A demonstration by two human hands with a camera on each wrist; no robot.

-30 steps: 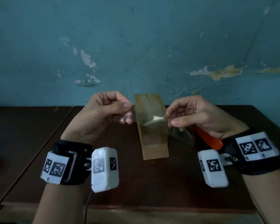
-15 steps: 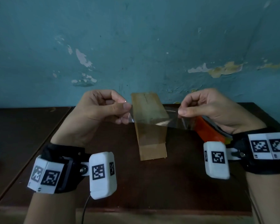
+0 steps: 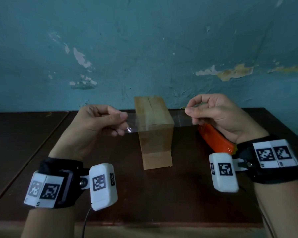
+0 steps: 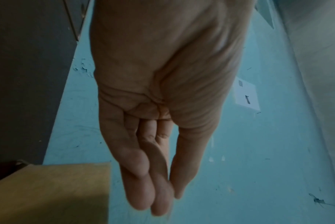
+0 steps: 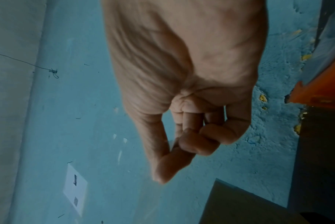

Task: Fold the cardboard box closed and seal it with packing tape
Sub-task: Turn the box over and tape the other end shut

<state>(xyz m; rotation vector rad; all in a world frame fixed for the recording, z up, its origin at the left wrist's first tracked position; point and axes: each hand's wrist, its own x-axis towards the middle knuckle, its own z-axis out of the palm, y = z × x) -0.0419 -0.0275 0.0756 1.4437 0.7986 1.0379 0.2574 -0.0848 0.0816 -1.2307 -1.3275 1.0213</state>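
Note:
A narrow brown cardboard box (image 3: 154, 134) stands on the dark wooden table (image 3: 144, 194), its top flaps folded shut with a seam down the middle. A strip of clear packing tape (image 3: 179, 120) stretches flat and level across the box top. My left hand (image 3: 122, 120) pinches the strip's left end between thumb and fingers, just left of the box. My right hand (image 3: 190, 111) pinches the right end, to the right of the box. In the left wrist view the box corner (image 4: 47, 189) shows beside the pinching left hand (image 4: 172, 191).
An orange tape dispenser (image 3: 215, 140) lies on the table under my right hand, also seen as the orange dispenser (image 5: 319, 91) in the right wrist view. A peeling blue wall (image 3: 144, 48) rises right behind the table. A second dark tabletop (image 3: 15, 134) adjoins on the left.
The tape was crumpled between hands held close together; my hands have moved apart and the strip is now pulled flat and wide across the box top.

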